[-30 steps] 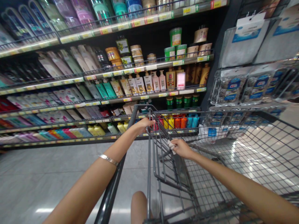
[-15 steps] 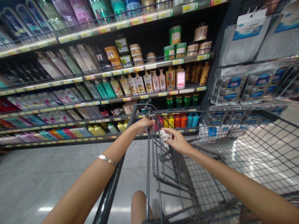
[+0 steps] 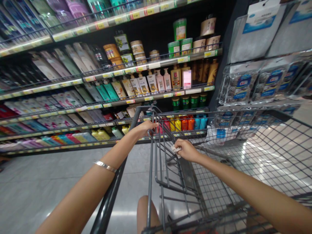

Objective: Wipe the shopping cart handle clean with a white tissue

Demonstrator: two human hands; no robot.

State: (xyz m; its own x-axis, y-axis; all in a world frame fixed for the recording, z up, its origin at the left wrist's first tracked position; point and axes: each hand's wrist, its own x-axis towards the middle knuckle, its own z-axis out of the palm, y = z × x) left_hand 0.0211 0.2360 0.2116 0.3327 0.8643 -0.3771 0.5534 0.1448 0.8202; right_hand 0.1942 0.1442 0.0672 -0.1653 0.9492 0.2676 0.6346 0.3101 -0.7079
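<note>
My left hand (image 3: 147,127) is closed on the far end of the grey metal shopping cart (image 3: 158,162), at the top of its folding wire frame near the handle. Some of its fingertips are hidden behind the bars. My right hand (image 3: 187,150) is closed around a small crumpled off-white cloth or tissue (image 3: 175,150). It presses this against the wires of the frame, just inside the basket. The cart's dark push handle (image 3: 109,195) runs under my left forearm, with no hand on it.
Shelves (image 3: 156,99) with several rows of bottles and jars stand beyond the cart. Packs of steel scourers (image 3: 243,86) and grey cloths (image 3: 258,39) hang at the right. Grey tiled floor (image 3: 73,182) lies below, and my knee (image 3: 146,211) shows under the cart.
My right hand has moved slightly right and down along the wire frame, gripping the crumpled cloth more tightly. My left hand stays on the frame. The view has shifted a little.
</note>
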